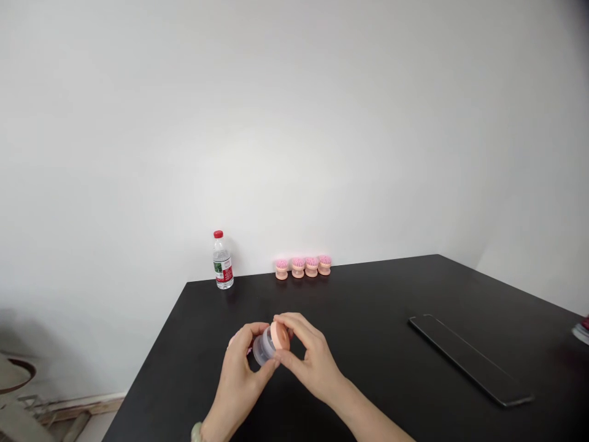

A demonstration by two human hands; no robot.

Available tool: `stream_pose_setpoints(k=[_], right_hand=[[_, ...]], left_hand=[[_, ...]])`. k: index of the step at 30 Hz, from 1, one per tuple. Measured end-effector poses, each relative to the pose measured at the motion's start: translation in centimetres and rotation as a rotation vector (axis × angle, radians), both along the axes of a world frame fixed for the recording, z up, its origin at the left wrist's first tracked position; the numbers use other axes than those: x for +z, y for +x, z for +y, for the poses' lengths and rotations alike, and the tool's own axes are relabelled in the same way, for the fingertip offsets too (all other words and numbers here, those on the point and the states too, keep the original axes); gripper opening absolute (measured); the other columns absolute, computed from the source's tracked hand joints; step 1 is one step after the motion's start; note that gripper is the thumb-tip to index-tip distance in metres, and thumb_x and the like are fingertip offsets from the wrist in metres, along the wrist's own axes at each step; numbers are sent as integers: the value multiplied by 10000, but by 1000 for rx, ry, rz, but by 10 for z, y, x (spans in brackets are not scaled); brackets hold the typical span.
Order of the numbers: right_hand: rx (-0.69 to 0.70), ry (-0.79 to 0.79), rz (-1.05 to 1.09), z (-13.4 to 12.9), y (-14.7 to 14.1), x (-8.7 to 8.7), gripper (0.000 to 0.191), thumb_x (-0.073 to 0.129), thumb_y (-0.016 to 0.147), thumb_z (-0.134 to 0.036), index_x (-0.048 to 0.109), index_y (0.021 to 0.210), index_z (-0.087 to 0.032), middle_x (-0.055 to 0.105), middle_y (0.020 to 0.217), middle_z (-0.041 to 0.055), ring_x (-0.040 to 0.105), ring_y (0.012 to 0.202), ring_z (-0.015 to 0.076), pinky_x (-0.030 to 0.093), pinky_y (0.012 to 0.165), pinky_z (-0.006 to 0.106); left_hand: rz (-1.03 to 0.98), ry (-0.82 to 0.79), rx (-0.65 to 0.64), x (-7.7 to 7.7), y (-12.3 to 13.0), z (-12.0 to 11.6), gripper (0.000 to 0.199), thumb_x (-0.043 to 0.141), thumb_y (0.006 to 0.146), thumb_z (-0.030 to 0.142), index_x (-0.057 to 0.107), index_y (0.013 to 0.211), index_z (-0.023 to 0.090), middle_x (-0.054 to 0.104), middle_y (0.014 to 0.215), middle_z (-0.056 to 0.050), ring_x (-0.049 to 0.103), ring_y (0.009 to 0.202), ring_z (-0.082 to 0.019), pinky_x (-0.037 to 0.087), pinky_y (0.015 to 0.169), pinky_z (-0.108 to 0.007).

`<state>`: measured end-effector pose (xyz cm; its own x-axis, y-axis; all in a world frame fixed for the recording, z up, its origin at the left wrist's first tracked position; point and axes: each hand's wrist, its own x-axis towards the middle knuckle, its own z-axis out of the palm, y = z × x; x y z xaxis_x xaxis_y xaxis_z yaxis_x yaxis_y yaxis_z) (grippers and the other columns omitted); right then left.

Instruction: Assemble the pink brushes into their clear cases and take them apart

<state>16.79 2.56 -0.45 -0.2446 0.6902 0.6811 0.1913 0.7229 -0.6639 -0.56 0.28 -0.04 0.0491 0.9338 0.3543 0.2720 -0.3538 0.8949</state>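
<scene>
Over the black table [386, 325], left hand [239, 383] and right hand [313, 362] both clamp a clear peach-capped plastic cylinder [265, 345] between their fingers.

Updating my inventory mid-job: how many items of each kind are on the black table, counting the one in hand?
Pink-bristled peach brushes: 4
Peach-and-clear round piece, held: 1
Red-capped water bottle: 1
Flat black panel: 1
Total: 7

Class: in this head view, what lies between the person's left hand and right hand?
The head view shows a short translucent plastic cylinder with a peach-coloured round end, gripped between the left hand and right hand.
</scene>
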Motion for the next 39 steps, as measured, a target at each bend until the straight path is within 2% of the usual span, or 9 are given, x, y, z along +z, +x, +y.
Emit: stream_pose_setpoints(k=[9,18,20,23,27,29,34,37,39], right_hand=[[32,61,5,-2,2,5,403,688,882,-456,629,1210,-230,677,1068,82,630,916,219,548,795,340],[52,94,31,-1,3,6,463,717,838,-524,646,1217,-268,702,1056,70,617,911,224,552,792,361],[63,125,11,-1,4,7,475,729,830,-515,647,1232,-277,711,1054,69,614,938,234,552,816,380],[79,151,-18,-1,5,9,486,735,831,-498,641,1257,-283,715,1043,71,615,955,238,552,836,394],[94,137,-40,-4,5,12,473,734,827,-514,646,1224,-271,705,1032,70,621,951,236,550,833,388],[59,110,-61,-5,4,11,475,737,808,-549,651,1168,-251,694,999,69,622,906,231,551,790,373],[-153,69,-115,-6,1,3,518,646,784,-709,632,923,-210,596,808,32,571,693,184,514,620,323],[-183,122,-147,-5,1,1,625,494,784,-824,592,823,-207,571,753,32,545,676,189,489,601,328],[-167,140,-170,-4,2,2,671,395,794,-849,585,829,-206,589,772,51,546,707,206,489,624,346]], left_hand=[[25,138,-118,-3,-2,-2,383,681,865,347,639,1246,348,654,1187,-77,614,1067,-281,512,903,-410],[-196,21,-234,-2,0,-4,380,645,889,370,639,1268,354,603,1248,-65,560,1149,-287,459,977,-410],[-244,-37,-220,-1,0,-6,365,664,872,390,647,1232,332,618,1216,-61,563,1118,-277,453,961,-398],[-324,-131,-214,0,-1,-8,305,689,848,418,657,1122,287,646,1036,-44,567,966,-230,464,850,-345],[-442,-210,-251,1,0,-8,298,745,793,429,667,1008,239,610,907,-21,537,846,-180,444,759,-294],[-514,-256,-276,1,2,-6,312,761,776,434,667,994,231,611,895,-21,541,827,-173,441,745,-289],[-630,-310,-283,-5,9,-6,362,853,684,375,664,959,235,643,936,-31,578,874,-189,453,772,-297],[-644,-312,-269,-6,13,-8,362,869,668,372,675,941,238,618,906,-11,561,850,-167,459,757,-280],[-637,-309,-279,-5,15,-9,313,838,713,392,687,934,231,600,892,-5,543,837,-149,461,746,-262]])
